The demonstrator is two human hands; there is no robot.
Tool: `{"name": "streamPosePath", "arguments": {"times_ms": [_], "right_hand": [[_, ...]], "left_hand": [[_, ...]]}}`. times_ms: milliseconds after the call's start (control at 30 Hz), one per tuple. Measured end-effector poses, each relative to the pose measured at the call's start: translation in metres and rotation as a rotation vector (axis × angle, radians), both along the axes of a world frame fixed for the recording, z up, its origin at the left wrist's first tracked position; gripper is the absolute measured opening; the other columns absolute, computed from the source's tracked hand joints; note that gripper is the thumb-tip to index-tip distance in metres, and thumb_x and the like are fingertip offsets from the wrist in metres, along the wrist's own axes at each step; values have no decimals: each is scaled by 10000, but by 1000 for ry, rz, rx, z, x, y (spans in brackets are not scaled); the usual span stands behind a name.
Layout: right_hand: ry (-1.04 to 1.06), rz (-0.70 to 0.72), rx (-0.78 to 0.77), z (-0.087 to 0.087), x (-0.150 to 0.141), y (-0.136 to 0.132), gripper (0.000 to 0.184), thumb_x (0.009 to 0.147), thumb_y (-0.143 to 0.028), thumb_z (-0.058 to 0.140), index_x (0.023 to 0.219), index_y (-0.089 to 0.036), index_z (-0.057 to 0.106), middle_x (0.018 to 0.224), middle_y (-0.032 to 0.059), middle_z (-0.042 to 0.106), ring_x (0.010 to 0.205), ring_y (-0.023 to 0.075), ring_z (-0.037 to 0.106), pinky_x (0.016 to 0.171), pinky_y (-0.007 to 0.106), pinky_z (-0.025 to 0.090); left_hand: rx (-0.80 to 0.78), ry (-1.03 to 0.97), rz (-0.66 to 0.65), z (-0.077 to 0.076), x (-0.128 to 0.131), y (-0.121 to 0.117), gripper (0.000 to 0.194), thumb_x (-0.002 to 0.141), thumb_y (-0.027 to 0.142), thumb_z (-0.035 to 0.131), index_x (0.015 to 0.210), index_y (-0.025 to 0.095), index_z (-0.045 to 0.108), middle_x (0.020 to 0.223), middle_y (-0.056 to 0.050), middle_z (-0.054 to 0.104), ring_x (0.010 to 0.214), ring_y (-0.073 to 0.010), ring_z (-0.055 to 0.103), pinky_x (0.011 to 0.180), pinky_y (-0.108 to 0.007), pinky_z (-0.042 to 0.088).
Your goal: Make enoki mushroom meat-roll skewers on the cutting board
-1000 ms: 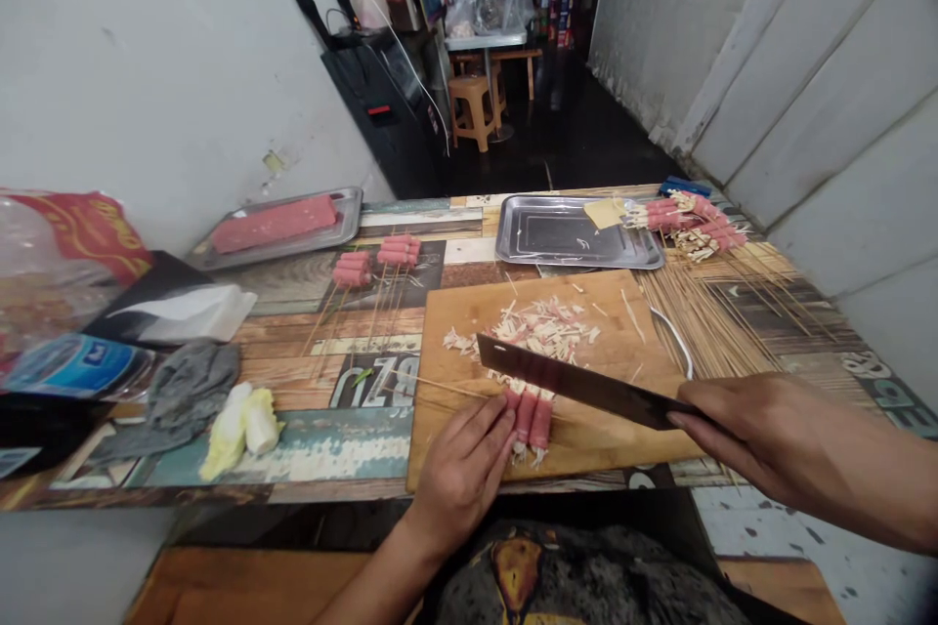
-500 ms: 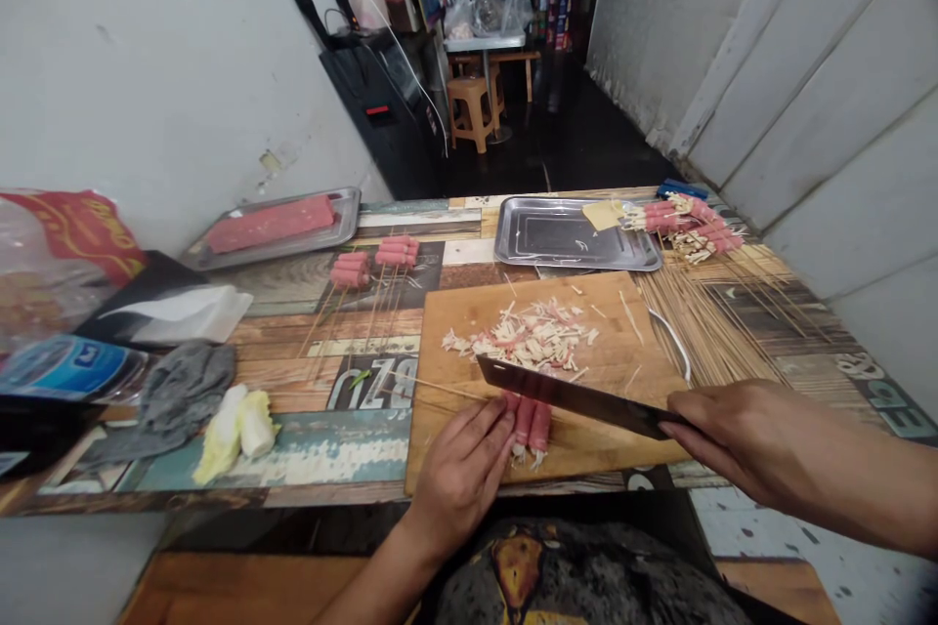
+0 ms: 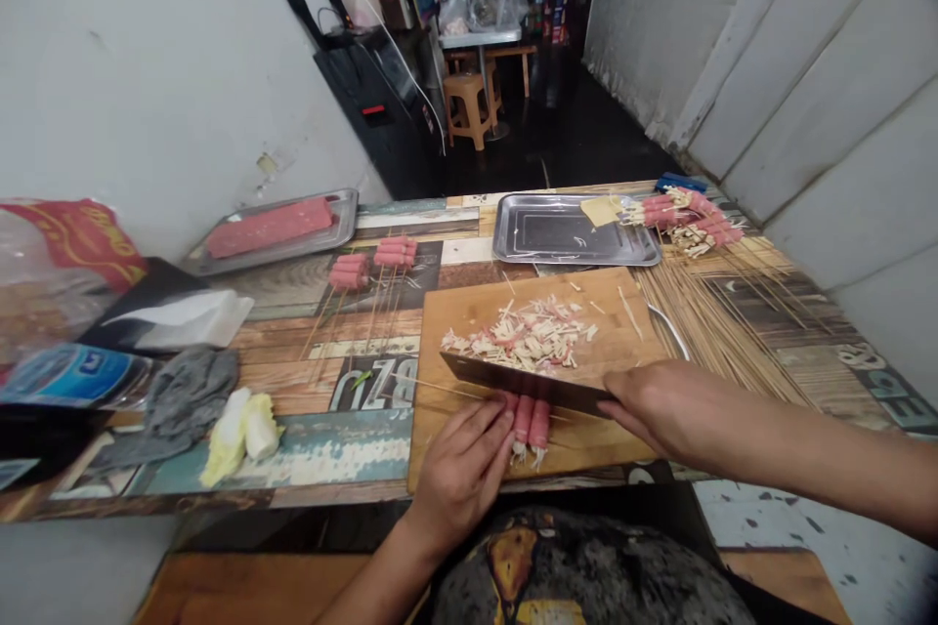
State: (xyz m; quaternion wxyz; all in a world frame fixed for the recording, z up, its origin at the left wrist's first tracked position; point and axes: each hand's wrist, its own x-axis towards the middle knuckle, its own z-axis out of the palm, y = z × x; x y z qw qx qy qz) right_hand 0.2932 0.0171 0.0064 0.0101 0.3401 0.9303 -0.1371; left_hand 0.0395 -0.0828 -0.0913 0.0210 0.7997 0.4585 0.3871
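My right hand (image 3: pixel 652 415) grips the handle of a cleaver (image 3: pixel 528 384), its blade slanting across the far ends of several pink meat rolls (image 3: pixel 538 425) with white enoki strands poking out. On the near-left side, my left hand (image 3: pixel 469 459) presses its closed fingers onto these rolls, partly covering them. A thin skewer (image 3: pixel 432 385) reaches left from under the blade. Beneath everything lies a wooden cutting board (image 3: pixel 616 298). Behind the blade is a pile of chopped enoki and meat scraps (image 3: pixel 532 334).
A metal tray (image 3: pixel 564 259) stands behind the board; finished skewers (image 3: pixel 707 225) and loose bamboo sticks (image 3: pixel 722 342) lie right. Leftward are meat-roll skewers (image 3: pixel 349 271), a tray with a pink meat slab (image 3: pixel 271 227), cabbage pieces (image 3: pixel 245 435), a grey cloth (image 3: pixel 187 395) and a water bottle (image 3: pixel 73 373).
The cleaver and my right hand have moved left across the rolls, so the blade tip now reaches farther left. My left hand stays in place on the rolls.
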Motion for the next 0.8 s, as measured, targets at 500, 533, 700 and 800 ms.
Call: {"name": "streamPosePath", "arguments": {"times_ms": [500, 533, 700, 800], "right_hand": [[239, -301, 75, 6, 44, -32, 359, 982, -365, 343, 769, -188, 572, 644, 54, 655, 571, 182, 626, 558, 274, 406], [245, -317, 61, 5, 45, -34, 368, 983, -380, 340, 765, -191, 569, 639, 54, 651, 574, 183, 623, 560, 275, 407], [328, -404, 11, 6, 52, -40, 429, 984, -484, 320, 684, -224, 484, 572, 33, 601, 531, 179, 588, 534, 276, 399], [369, -440, 5, 4, 53, -40, 466, 979, -528, 308, 621, -246, 407, 492, 16, 544, 469, 172, 548, 499, 277, 381]], "left_hand": [[-319, 368, -124, 35, -38, 19, 546, 796, 39, 465, 1309, 212, 533, 977, -80, 659, 879, -196, 623, 808, -341, 546], [-350, 326, -133, 36, -38, 18, 573, 779, 33, 469, 1319, 216, 528, 948, -69, 646, 826, -180, 618, 756, -308, 547], [-460, -77, 33, 34, -47, -1, 579, 772, 98, 512, 1336, 226, 532, 793, 8, 553, 626, -102, 533, 586, -210, 479], [-560, -445, 280, 30, -51, -13, 572, 787, 241, 597, 1347, 167, 507, 747, 36, 522, 592, -80, 521, 558, -196, 450]]}}
